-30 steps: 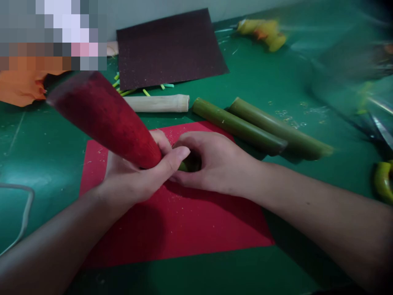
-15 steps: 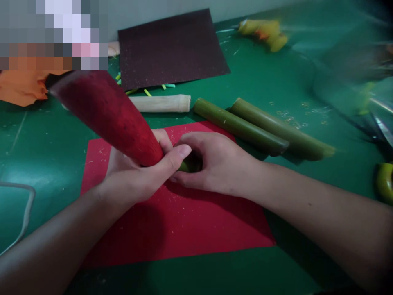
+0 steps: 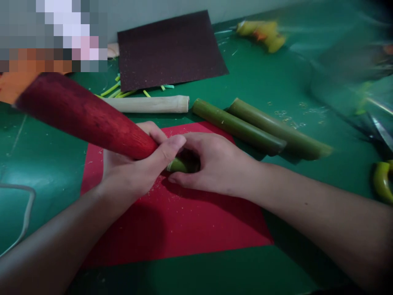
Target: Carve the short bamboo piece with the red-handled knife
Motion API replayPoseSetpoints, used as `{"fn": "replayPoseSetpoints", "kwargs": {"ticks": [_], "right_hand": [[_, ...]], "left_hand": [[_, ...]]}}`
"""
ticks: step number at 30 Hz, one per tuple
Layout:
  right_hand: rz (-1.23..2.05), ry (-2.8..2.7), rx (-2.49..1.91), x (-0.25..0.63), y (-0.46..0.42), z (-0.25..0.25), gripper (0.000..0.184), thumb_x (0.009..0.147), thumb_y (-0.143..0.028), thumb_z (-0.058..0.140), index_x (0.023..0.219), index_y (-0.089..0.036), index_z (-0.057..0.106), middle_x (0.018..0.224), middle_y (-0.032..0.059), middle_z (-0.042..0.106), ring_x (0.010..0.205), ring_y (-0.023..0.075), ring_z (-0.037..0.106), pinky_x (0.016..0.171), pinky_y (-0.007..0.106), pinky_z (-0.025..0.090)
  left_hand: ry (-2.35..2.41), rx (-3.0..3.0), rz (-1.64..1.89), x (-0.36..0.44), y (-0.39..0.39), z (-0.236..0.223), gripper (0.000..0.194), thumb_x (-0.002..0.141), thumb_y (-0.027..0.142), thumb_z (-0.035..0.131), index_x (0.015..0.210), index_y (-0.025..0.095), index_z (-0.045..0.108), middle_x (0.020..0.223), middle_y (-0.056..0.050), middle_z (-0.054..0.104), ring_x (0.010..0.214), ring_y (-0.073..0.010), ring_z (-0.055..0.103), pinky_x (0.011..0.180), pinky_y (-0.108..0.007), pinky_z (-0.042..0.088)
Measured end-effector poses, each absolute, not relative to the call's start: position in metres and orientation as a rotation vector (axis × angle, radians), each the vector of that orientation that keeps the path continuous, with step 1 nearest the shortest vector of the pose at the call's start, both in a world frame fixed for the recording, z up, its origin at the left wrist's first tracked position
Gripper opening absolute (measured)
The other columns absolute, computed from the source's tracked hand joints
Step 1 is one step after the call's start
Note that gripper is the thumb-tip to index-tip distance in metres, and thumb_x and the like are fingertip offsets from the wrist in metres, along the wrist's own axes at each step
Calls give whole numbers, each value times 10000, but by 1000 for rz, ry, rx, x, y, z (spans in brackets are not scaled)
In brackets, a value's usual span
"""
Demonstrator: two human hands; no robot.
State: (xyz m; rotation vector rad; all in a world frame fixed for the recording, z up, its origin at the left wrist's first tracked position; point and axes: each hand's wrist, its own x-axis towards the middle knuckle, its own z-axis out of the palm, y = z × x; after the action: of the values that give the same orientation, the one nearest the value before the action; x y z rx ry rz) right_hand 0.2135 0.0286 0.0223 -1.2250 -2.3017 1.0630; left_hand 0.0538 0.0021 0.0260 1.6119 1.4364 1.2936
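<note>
My left hand (image 3: 135, 168) is wrapped round the lower end of a red bamboo tube (image 3: 89, 116), which looks painted in uneven dark and bright red. The tube slants up to the left, its far end dark. Close against it, my right hand (image 3: 215, 162) curls round a short green bamboo piece (image 3: 184, 165); only part of that piece shows between thumb and fingers. The two hands meet over a red sheet (image 3: 196, 221) strewn with pale shavings. Whether the tube touches the green piece is hidden by my left thumb.
Two green bamboo tubes (image 3: 245, 129) lie beyond my right hand. A pale bamboo tube (image 3: 153, 104) and a dark sheet (image 3: 172, 53) with yellow-green strips lie behind. A yellow glue gun (image 3: 260, 35) is at the back, scissors (image 3: 380, 176) at right, a white cord (image 3: 30, 200) at left.
The red tube has tipped further left and lower at its far end, with my left hand turning. More of the green bamboo piece shows between the hands.
</note>
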Motion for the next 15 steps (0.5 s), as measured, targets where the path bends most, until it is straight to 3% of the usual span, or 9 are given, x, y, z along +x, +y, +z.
{"fn": "replayPoseSetpoints", "kwargs": {"ticks": [15], "right_hand": [[1032, -2277, -1194, 214, 26, 21, 230, 733, -338, 766, 776, -176, 607, 679, -32, 560, 639, 104, 465, 611, 274, 302]], "left_hand": [[1479, 1728, 1212, 53, -1, 26, 306, 799, 302, 739, 553, 213, 580, 528, 44, 564, 482, -76, 507, 441, -206, 427]]}}
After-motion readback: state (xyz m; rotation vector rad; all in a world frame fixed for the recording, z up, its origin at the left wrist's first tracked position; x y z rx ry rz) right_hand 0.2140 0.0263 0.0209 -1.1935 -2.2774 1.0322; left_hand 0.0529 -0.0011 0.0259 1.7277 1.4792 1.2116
